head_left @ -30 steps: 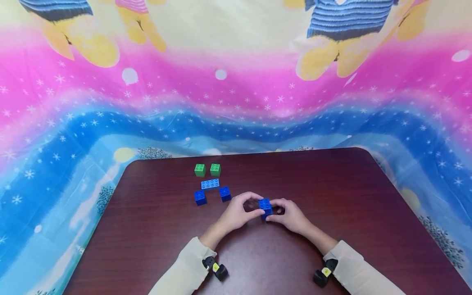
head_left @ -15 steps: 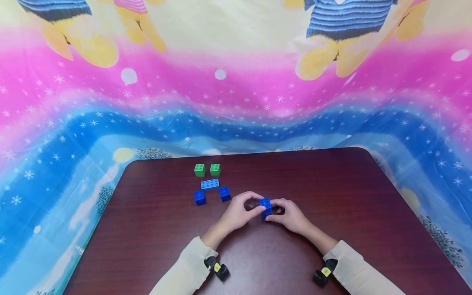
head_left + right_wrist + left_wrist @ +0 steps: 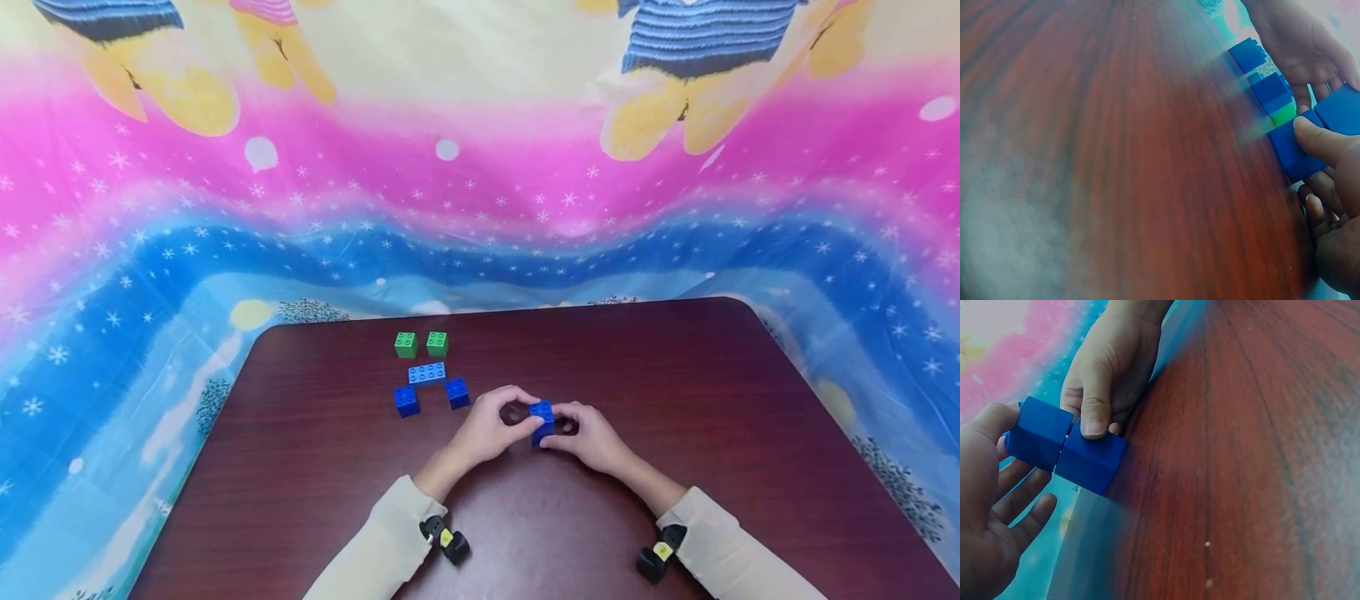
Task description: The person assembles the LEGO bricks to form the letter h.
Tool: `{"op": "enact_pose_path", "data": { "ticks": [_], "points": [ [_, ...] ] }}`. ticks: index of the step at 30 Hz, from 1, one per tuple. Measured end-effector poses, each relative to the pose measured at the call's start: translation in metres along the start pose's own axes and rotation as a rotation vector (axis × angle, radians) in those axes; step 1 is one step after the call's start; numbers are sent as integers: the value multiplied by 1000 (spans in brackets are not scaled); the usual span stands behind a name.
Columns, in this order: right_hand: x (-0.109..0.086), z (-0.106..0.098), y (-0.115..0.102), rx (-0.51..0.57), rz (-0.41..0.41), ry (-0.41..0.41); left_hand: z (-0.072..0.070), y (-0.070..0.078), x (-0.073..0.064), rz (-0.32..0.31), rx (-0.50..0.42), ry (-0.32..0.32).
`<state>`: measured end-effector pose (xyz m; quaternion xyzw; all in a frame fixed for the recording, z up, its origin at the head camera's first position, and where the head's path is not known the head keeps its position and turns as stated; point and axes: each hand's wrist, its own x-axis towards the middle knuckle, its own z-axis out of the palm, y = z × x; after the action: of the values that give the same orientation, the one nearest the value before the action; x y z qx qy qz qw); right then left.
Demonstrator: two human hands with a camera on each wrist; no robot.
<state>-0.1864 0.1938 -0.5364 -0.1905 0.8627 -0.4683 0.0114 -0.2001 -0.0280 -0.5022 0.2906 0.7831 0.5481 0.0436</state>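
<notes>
Two dark blue toy building bricks stand one above the other between my hands in the head view. My left hand (image 3: 483, 429) pinches the upper brick (image 3: 542, 409) between thumb and fingers. From the other side, my right hand (image 3: 598, 442) grips the lower brick (image 3: 1091, 459), its thumb lying on the face in the left wrist view. A narrow gap shows between the upper brick (image 3: 1040, 432) and the lower one there. Whether their studs are engaged, I cannot tell. Fingers hide part of both bricks.
Left of my hands lie two dark blue bricks (image 3: 407, 402) (image 3: 457, 393), a longer light blue brick (image 3: 427, 373) and two green bricks (image 3: 406, 345) (image 3: 437, 344). All rest on a dark red-brown table (image 3: 675, 367). A patterned cloth (image 3: 480, 208) hangs behind its far edge.
My left hand and the upper brick have shifted slightly to the right and away. The right hand stays nearly still, and both hands keep their hold. The loose bricks have not moved.
</notes>
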Motion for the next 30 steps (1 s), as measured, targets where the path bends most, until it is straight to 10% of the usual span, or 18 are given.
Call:
{"op": "enact_pose_path", "data": {
  "ticks": [30],
  "points": [
    [-1,1,0,31,-13,17,2,-10,4,28,8,-28]
  ]
}}
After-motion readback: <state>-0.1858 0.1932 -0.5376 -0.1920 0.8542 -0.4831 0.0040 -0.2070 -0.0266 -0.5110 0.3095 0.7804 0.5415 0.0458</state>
